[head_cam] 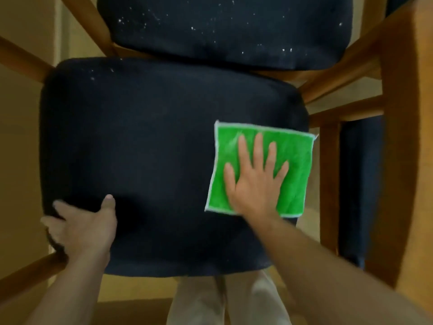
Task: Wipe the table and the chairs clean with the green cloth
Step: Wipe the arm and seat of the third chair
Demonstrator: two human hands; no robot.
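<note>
Two dark-cushioned chairs: the near chair seat [150, 148] carries the green cloth [264, 165] at its right edge under the flat, spread right hand [254, 181]. Left hand [82, 228] grips its front-left corner. White specks dot the far chair cushion [225, 31]; wooden counter [407, 113] at right.

The right hand [255, 177] lies flat over the cloth [293, 160] and covers its lower middle, so that patch of green can't be read. The cloth's right corner hangs past the seat [152, 148] edge. The left hand [86, 228] wraps the seat's near-left corner; its fingers [58, 205] are smeared with blur and curl out of sight down the side. The second seat [222, 26] is cut off by the top edge. The tabletop [405, 137] runs out at the right edge. Both forearms leave at the bottom edge, and the person's trousers [234, 301] are half hidden under the seat.
</note>
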